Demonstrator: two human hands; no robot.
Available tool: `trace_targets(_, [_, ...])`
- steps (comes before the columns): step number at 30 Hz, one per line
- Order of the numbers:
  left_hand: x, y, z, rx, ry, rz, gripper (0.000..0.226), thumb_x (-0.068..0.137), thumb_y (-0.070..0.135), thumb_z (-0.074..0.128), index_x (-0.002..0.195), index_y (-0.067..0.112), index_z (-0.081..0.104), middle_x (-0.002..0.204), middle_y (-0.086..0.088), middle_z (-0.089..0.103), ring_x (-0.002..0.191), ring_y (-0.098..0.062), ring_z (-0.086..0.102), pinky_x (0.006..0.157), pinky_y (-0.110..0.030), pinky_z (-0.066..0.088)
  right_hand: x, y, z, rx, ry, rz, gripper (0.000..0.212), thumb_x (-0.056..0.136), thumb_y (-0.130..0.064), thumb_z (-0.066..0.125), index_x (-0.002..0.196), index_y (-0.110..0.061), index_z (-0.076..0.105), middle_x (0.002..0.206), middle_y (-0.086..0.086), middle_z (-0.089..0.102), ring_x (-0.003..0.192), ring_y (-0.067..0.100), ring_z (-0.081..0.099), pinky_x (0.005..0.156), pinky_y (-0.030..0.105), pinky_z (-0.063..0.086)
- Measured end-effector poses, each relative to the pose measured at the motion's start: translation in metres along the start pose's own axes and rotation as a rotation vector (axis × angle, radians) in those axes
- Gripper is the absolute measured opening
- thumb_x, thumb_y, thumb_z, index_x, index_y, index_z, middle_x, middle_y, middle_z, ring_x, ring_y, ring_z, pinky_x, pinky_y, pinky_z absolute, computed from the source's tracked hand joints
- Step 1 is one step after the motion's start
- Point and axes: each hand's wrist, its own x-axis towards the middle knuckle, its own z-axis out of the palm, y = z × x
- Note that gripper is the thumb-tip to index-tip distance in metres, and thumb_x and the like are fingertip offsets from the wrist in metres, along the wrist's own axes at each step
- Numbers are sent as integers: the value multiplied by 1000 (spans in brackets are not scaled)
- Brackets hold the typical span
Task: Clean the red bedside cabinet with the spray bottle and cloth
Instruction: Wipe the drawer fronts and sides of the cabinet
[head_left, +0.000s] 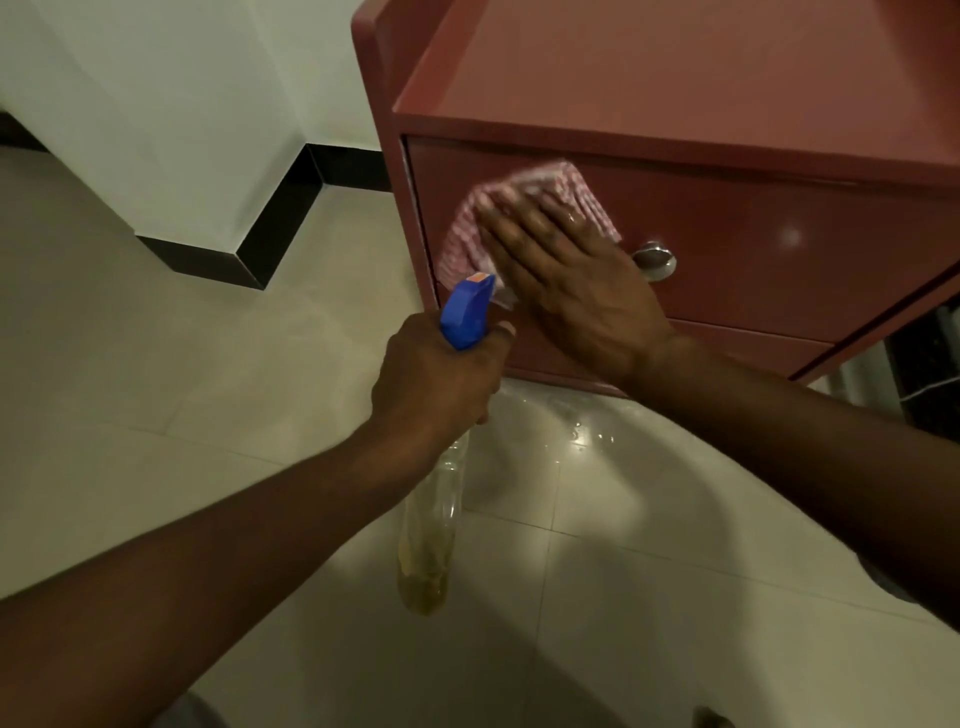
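The red bedside cabinet (727, 93) stands at the upper right, its upper drawer front (779, 270) facing me with a round metal knob (655, 260). My right hand (566, 280) lies flat on a red-and-white checked cloth (467, 234), pressing it against the left part of that drawer front, just left of the knob. My left hand (436, 379) grips the neck of a clear spray bottle (428, 519) with a blue trigger head (465, 312); the bottle hangs down with a little yellowish liquid at its bottom.
Pale floor tiles (156, 415) spread below, with wet drops (582, 431) in front of the cabinet's base. A white wall with a black skirting board (208, 260) steps out at the left. Dark objects and a cable (924, 374) sit right of the cabinet.
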Motion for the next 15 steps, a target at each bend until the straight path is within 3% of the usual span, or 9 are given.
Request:
trace_targets(4, [3,-2,-5,-13,42,-5,36,91,48,71,95,13,68,70,-5,71,46,-9,65,60,-29,57,38,-12,1,-36,61,24,64,106,-15,30,164,-5,5,172,15,3,160,31,2,130,47,6])
trace_targets(8, [1,-3,-10,-26,53,5,26,93,45,70,86,20,65,71,-9,72,46,-11,65,63,-33,59,33,-14,38,-132,7,-171,64,108,-29,29,165,-11,4,173,13,1,160,30,0,130,46,5])
trace_targets(10, [1,-4,-13,-24,60,9,22,94,44,69,85,25,63,77,-11,74,47,-11,65,60,-30,58,21,-18,60,-261,-47,-300,70,105,-31,44,163,-13,8,172,15,8,159,33,4,130,45,3])
trace_targets(13, [1,-5,-16,-33,73,8,17,96,41,69,85,29,61,80,-10,75,49,-12,65,58,-29,58,0,-27,75,-253,-126,-301,79,96,-25,68,155,-3,20,166,15,32,155,33,25,129,43,9])
trace_targets(15, [1,-6,-19,-19,78,15,18,96,41,68,84,30,61,78,-8,75,49,-12,66,61,-32,61,-4,-29,74,-338,-149,-357,91,92,-26,72,153,-2,9,169,16,21,158,33,13,129,48,-3])
